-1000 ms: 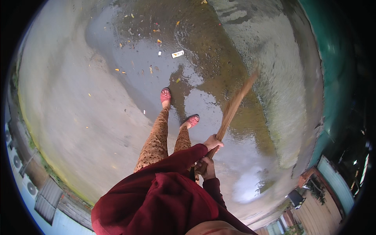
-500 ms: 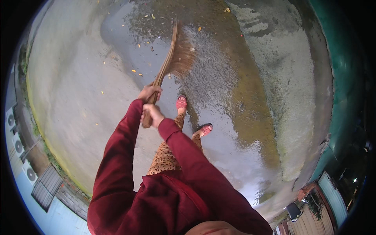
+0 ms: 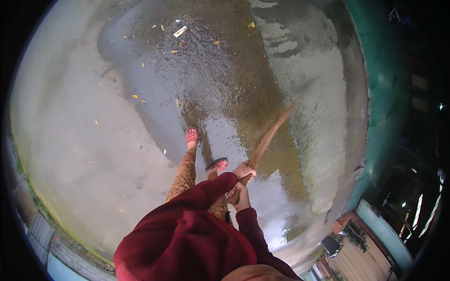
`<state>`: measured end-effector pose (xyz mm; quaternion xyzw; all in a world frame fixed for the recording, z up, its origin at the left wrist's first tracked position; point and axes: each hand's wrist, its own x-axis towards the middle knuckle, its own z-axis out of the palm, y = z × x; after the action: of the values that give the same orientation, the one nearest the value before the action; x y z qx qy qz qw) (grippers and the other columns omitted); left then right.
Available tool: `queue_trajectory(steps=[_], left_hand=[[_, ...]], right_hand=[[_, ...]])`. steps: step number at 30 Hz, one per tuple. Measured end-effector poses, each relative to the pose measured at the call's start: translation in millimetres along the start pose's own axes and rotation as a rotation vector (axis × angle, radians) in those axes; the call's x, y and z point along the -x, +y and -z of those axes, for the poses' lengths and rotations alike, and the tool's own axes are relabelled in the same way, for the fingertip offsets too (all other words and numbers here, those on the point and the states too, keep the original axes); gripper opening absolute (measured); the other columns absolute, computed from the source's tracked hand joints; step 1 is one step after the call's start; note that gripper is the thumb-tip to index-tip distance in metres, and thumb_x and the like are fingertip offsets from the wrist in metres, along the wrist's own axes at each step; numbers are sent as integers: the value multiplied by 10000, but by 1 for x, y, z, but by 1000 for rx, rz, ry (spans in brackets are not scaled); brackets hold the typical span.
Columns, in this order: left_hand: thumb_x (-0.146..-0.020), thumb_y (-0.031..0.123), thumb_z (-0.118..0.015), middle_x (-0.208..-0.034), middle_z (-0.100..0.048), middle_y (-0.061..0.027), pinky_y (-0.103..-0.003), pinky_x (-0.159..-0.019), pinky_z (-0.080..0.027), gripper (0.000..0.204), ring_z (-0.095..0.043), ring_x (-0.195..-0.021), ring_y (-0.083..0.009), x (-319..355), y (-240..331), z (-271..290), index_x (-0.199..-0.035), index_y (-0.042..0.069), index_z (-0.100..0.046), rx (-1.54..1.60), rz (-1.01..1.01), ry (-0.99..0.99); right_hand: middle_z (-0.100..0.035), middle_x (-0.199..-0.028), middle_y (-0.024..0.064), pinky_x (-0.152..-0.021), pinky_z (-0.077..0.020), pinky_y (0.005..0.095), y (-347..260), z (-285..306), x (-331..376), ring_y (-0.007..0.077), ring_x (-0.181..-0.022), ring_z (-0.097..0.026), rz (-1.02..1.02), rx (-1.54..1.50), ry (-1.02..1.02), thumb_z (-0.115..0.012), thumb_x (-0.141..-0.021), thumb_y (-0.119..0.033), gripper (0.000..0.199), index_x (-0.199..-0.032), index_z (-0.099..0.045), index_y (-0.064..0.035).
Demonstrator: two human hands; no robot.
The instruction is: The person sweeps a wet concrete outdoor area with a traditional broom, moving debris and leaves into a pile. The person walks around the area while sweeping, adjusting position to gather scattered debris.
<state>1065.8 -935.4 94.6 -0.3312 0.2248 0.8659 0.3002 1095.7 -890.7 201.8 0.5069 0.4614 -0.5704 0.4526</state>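
Observation:
A brown straw broom slants up and to the right from my hands, its thin bristle end over the brown wet strip of ground. My left hand is closed around the handle on the side nearer the bristles. Just below it, my right hand grips the handle near its butt end. Whether the bristles touch the ground I cannot tell. Shallow water covers the concrete ahead of my feet, its surface rippled. Both arms wear dark red sleeves.
Yellow leaves and a small white packet lie in the wet area. My feet wear red sandals. A green wall-like surface runs along the right. Paler concrete spreads to the left. A black box-shaped object stands at lower right.
The broom has swung from ahead of me to the right, both hands moving with it. The view has shifted, and the white packet now shows ahead in the water.

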Motion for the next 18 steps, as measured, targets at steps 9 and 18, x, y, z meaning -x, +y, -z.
queue_trajectory(steps=[9,18], left_hand=[[-733,79,-562,-633,-481,-22,-214,-456,-394,129,-468,-541,-81,-2,148,197,-800,77,-451,270,-108,13],[-709,-34,-517,-688,-495,-90,-303,-425,-464,765,-501,-498,-164,17,231,115,-1289,90,-33,30,-547,399]], right_hand=[[-490,-712,34,-538,-501,336,-18,-201,-93,158,-595,-528,-88,348,-277,-576,-721,-148,164,-815,-477,-58],[-440,-482,-10,-338,-357,216,-94,-176,-75,89,-374,-430,3,377,-685,-527,-741,-193,182,-604,-446,-104]])
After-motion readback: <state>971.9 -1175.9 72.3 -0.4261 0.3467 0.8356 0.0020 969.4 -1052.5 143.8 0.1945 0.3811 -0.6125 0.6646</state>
